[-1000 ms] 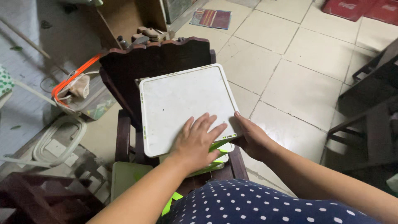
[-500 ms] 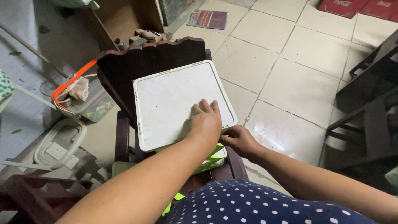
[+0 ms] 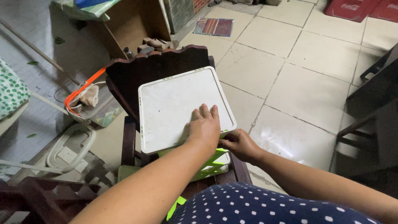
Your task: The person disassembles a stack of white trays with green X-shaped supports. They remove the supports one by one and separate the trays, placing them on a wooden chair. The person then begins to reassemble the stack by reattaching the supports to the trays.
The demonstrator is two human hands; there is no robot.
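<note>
Pressing one white lid (image 3: 178, 108), two hands.

I see my left hand (image 3: 204, 126) lying on the square white plastic lid (image 3: 182, 108), my right hand (image 3: 240, 144) under its near right corner. The lid sits atop a green lattice plastic basket (image 3: 211, 164) on the dark wooden chair (image 3: 155, 66).
</note>
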